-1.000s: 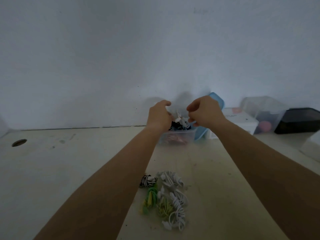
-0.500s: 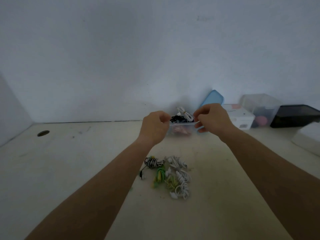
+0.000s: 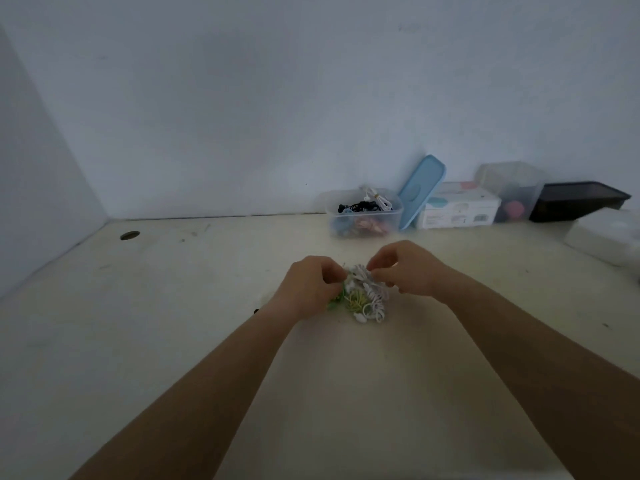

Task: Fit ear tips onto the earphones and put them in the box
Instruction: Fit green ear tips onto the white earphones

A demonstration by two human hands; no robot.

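A pile of coiled earphones (image 3: 367,299), white, green and yellow, lies on the table in front of me. My left hand (image 3: 311,285) sits at the pile's left edge with fingers curled into it. My right hand (image 3: 405,271) is at the pile's top right and pinches a white earphone bundle (image 3: 360,273). A clear plastic box (image 3: 363,213) stands by the back wall with white, black and pink earphones inside. The left hand hides part of the green bundle.
A blue lid (image 3: 420,188) leans on the box. To its right stand a white carton (image 3: 457,207), a clear tub (image 3: 512,192), a black tray (image 3: 575,200) and a white container (image 3: 606,237). A cable hole (image 3: 130,235) is at the far left.
Both hands have drawn back from the clear box to the earphone pile on the table. A white earphone bundle now lies in the box.
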